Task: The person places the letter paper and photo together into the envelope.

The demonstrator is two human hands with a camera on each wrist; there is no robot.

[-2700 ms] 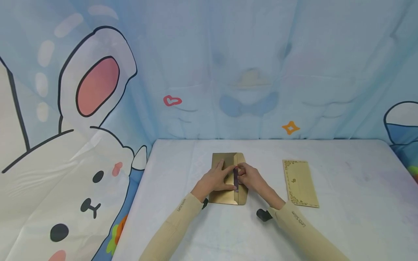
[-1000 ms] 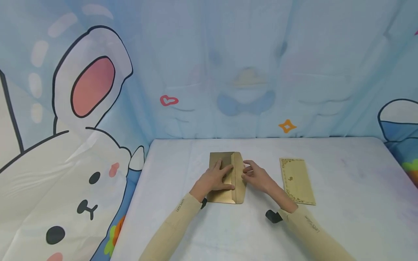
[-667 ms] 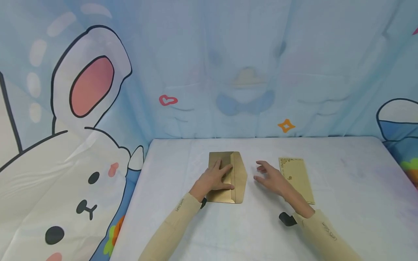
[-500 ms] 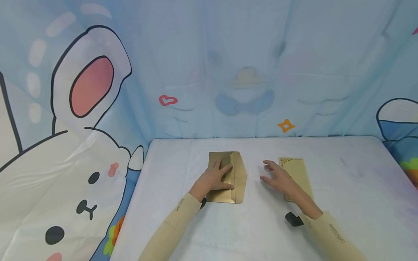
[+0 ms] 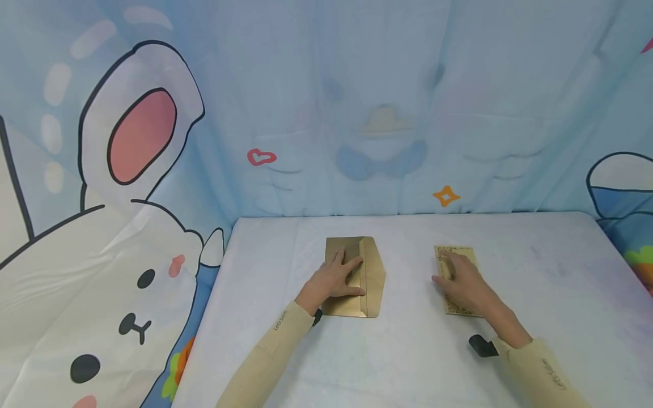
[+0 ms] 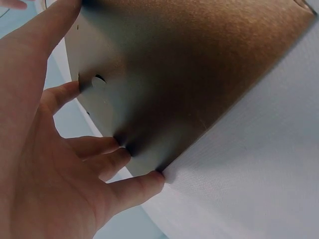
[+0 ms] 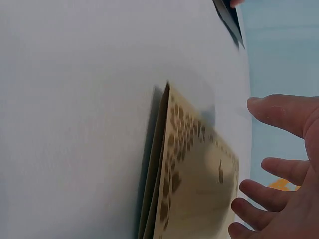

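Note:
A gold envelope [image 5: 376,277] lies on the table with its pointed flap unfolded to the right. My left hand [image 5: 331,283] rests on the envelope's body with fingers spread. In the left wrist view, those fingertips press on the shiny brown-gold paper [image 6: 209,64] near its edge. To the right lies a folded cream-gold card [image 5: 456,309] with an ornate brown border. My right hand [image 5: 469,288] is over this card and hides much of it. From the right wrist view, the card [image 7: 199,189] stands slightly parted at its layers, and the right hand's fingers [image 7: 264,196] are extended above it.
The table has a white cover [image 5: 398,362] and ends at a pale blue cloth backdrop [image 5: 306,85]. A printed rabbit [image 5: 168,283] fills the left side. A black wrist camera [image 5: 482,345] sits under my right wrist.
My right hand has left the envelope flap and moved right, onto the card. A dark strip seen earlier between my hands on the envelope is gone from view. My left hand has stayed put.

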